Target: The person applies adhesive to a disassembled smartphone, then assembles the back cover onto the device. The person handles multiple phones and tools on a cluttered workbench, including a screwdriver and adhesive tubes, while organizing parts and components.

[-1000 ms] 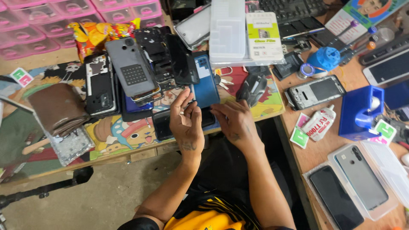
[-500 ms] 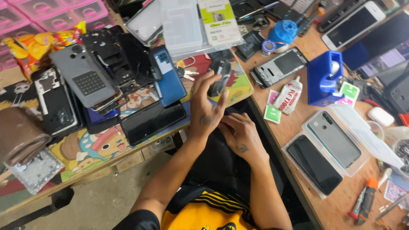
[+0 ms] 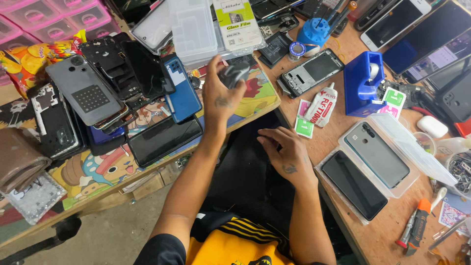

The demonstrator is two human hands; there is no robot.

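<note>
Left hand (image 3: 222,95) has risen, gripping a small dark part (image 3: 233,73) above the blue phone (image 3: 182,93). Right hand (image 3: 284,154) rests open, empty, beside glue tube (image 3: 321,103). Wooden tabletop (image 3: 387,225) crowded.

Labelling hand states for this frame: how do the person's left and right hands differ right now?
The left hand is raised over the cartoon-print mat with fingers closed round a small dark grey object; the right hand holds nothing. The left arm reaches forward, well out from the body; the right hand sits lower and nearer the body, fingers spread, by the wooden bench edge. Both are bare, each with a small dark mark on its back.
</note>
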